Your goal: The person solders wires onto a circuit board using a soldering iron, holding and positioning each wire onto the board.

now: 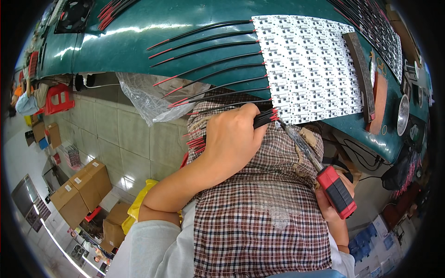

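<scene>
Left hand (234,139) fist-closed around a bundle of black wires (264,118) with red tips, held at the near edge of the green table (134,41). Right hand (331,204) wrapped around the red grip of a soldering iron (320,169), tip aimed at the corner of the white circuit panel (310,69). Panel lies flat on the table, more wires (208,48) already fanned along its left edge. Checked apron (259,208) over the lap, clear plastic bag (148,97) hanging below the table edge. Risk as I judge it: iron shaft runs just beside the bundle and fingers, so a slip could scorch insulation or skin. Bundle tips sit just past the left knuckles, nearly touching the panel corner.
</scene>
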Demonstrator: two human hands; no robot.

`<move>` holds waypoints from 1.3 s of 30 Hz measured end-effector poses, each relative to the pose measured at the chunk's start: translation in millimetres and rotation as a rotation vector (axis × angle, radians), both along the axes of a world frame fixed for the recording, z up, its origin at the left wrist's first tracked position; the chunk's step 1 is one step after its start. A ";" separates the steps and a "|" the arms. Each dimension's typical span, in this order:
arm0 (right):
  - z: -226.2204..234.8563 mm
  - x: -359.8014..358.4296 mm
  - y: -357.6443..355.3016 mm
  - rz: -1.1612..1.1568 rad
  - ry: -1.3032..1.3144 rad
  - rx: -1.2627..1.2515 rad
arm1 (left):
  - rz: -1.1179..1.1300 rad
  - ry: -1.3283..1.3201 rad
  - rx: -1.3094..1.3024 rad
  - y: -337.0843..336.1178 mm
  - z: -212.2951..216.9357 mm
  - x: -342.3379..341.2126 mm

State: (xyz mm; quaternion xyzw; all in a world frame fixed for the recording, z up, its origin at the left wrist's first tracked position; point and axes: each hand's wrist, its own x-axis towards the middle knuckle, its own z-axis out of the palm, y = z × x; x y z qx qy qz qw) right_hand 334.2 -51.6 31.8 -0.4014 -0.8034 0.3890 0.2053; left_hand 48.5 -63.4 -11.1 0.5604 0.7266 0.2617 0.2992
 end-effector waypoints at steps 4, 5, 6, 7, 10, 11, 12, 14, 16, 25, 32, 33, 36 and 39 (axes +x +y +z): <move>-0.4 0.7 1.0 0.017 0.004 -0.008 | 0.000 0.004 0.004 0.0 -0.2 0.4; -0.3 0.5 1.1 0.015 -0.002 -0.011 | -0.002 0.006 0.003 0.3 -0.3 0.6; -0.8 1.0 1.2 0.014 -0.002 -0.012 | -0.002 0.006 0.003 0.4 -0.4 0.8; -1.7 2.0 1.3 0.021 0.000 -0.011 | -0.001 0.003 0.002 0.6 -0.3 0.9; -1.9 3.7 1.0 0.030 -0.006 -0.011 | 0.002 0.002 0.002 1.0 0.1 1.4; -1.8 3.9 0.8 0.032 -0.016 -0.011 | 0.004 0.004 0.003 1.0 0.1 1.5; -0.8 3.2 1.2 0.032 -0.016 -0.012 | 0.004 0.004 0.002 1.0 -0.2 1.5; 3.1 0.5 2.4 0.037 -0.014 0.049 | 0.002 0.003 0.006 0.9 -0.5 1.6; 6.2 -0.7 1.7 0.017 -0.016 0.030 | 0.003 0.001 0.006 0.8 -0.4 1.8; 3.4 4.2 -0.7 0.027 -0.052 0.037 | -0.031 -0.017 0.006 3.6 -2.4 -3.4; 0.6 5.1 -0.1 0.047 -0.050 0.033 | -0.051 -0.048 -0.011 5.7 -5.1 -6.6; 1.2 6.1 -1.8 0.047 -0.051 0.033 | -0.051 -0.048 -0.011 5.6 -5.5 -6.7; 4.4 7.8 -6.3 -0.028 -0.077 -0.099 | -0.051 -0.046 -0.001 6.2 -5.9 -7.5; 5.6 6.0 -6.2 -0.037 -0.073 -0.123 | -0.063 -0.060 -0.040 7.7 -5.3 -8.8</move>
